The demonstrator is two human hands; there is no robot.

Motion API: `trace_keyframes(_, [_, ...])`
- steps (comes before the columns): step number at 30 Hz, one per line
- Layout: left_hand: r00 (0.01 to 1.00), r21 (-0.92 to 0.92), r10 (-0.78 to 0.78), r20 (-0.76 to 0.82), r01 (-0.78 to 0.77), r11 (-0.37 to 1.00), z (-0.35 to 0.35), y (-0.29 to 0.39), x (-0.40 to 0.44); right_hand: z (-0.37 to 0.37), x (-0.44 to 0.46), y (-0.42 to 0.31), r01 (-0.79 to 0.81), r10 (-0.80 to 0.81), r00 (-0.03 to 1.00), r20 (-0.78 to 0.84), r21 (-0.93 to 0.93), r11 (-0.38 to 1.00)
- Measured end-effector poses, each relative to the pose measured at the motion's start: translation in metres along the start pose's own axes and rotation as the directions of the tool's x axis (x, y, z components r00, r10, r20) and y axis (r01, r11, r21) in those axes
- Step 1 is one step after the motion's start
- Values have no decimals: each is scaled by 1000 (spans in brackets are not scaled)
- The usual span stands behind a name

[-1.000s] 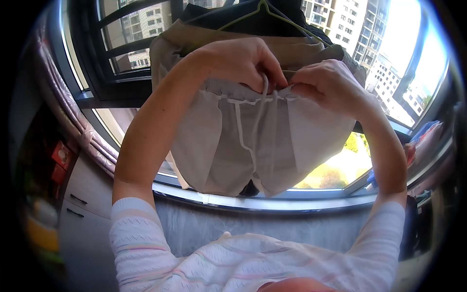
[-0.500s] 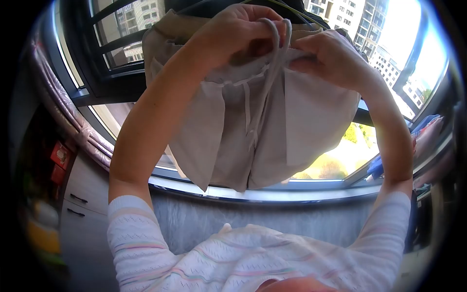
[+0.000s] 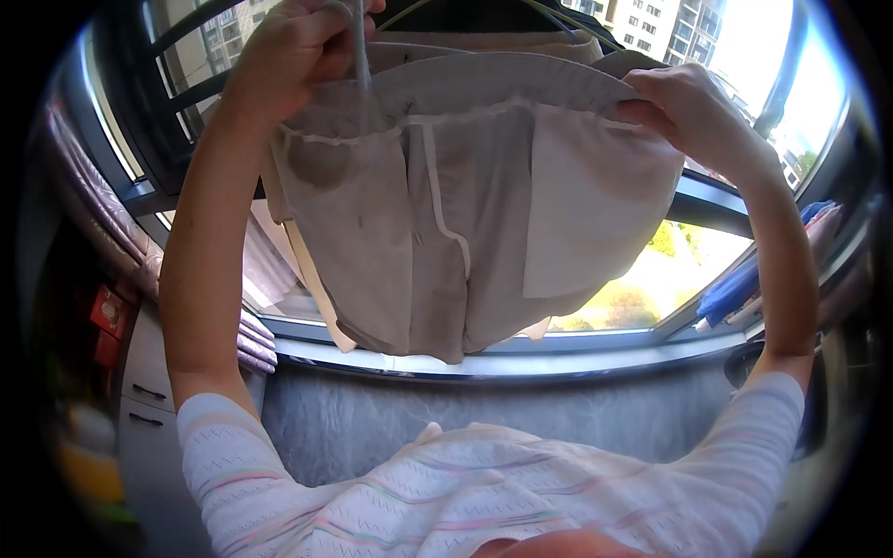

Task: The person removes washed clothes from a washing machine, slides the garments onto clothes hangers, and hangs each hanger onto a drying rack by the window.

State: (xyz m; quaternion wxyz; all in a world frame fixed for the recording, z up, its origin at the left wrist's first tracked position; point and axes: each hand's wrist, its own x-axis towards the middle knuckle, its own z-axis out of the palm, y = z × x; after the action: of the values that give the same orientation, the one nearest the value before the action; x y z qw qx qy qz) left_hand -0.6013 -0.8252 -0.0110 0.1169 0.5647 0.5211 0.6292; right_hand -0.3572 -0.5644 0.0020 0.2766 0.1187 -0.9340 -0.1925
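A pair of beige-grey shorts point(image 3: 474, 214) hangs spread out in front of me, inside out, with its pale pocket linings and seam tape showing. At the upper left, my left hand point(image 3: 312, 51) is closed on a grey drawstring point(image 3: 361, 56) beside the left end of the waistband; whether it grips the waistband too, I cannot tell. My right hand point(image 3: 684, 107) pinches the waistband's right end between thumb and fingers. Behind the shorts is another beige garment point(image 3: 312, 288), mostly hidden, and a hanger point(image 3: 549, 14) above it.
Windows with dark frames point(image 3: 177, 93) stand behind the clothes, above a pale sill point(image 3: 419, 363). A gathered curtain point(image 3: 93, 186) and a drawer cabinet point(image 3: 149, 391) are on the left. Blue clothing point(image 3: 735, 288) is at the right.
My left hand has moved left with the drawstring, away from my right hand, which shifted slightly right. The waistband is now stretched wide and the shorts are spread flatter.
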Motion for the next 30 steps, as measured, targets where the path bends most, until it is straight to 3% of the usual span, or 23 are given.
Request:
trace_keyframes(4, [956, -59, 25, -291, -44, 997, -6, -7, -3, 1, -1, 9, -25, 23, 999, 45, 32, 999])
trace_keyframes(7, [980, -148, 28, -196, -58, 987, -29, -11, -5, 0, -2, 7, -76, 73, 997, 36, 82, 994])
trace_keyframes(10, [933, -82, 10, -359, -42, 996, -20, -6, -15, 3, -5, 6, -102, 104, 995, -4, 157, 982])
trace_keyframes(14, [973, -5, 35, -227, -37, 999, -21, 1, -27, 10, -11, 5, -82, 90, 996, -14, 292, 953])
trace_keyframes(16, [979, 60, 69, -194, -59, 996, -9, 4, -37, 16, -23, -3, 33, -28, 997, -66, 76, 997])
trace_keyframes(18, [983, 49, 69, -170, -62, 997, 0, 6, -41, 21, -29, -21, 43, -40, 991, -130, 21, 999])
trace_keyframes(20, [990, 38, 80, -118, -76, 996, 3, 4, -42, 10, -22, -28, -88, 101, 994, -33, 289, 953])
trace_keyframes(22, [989, 68, 129, -68, -124, 990, 12, 8, -43, 4, -13, -19, -231, 334, 941, -59, 609, 759])
trace_keyframes(23, [988, 87, 144, -49, -139, 986, 15, 12, -44, 5, -2, -12, -79, 285, 930, -233, 630, 773])
trace_keyframes(24, [987, 105, 157, -29, -153, 983, 17, 15, -46, 3, 7, -10, -130, 337, 900, -277, 567, 813])
trace_keyframes(26, [991, 63, 134, -29, -132, 989, 25, 19, -50, -2, 23, -7, -277, 339, 886, -316, 224, 934])
trace_keyframes(29, [994, 69, 105, -6, -104, 992, 38, 25, -58, 1, 34, 10, -347, 357, 932, 71, -118, 930])
trace_keyframes(30, [995, 54, 102, 17, -103, 993, 38, 26, -61, -3, 36, 9, -396, 408, 895, 179, -101, 913])
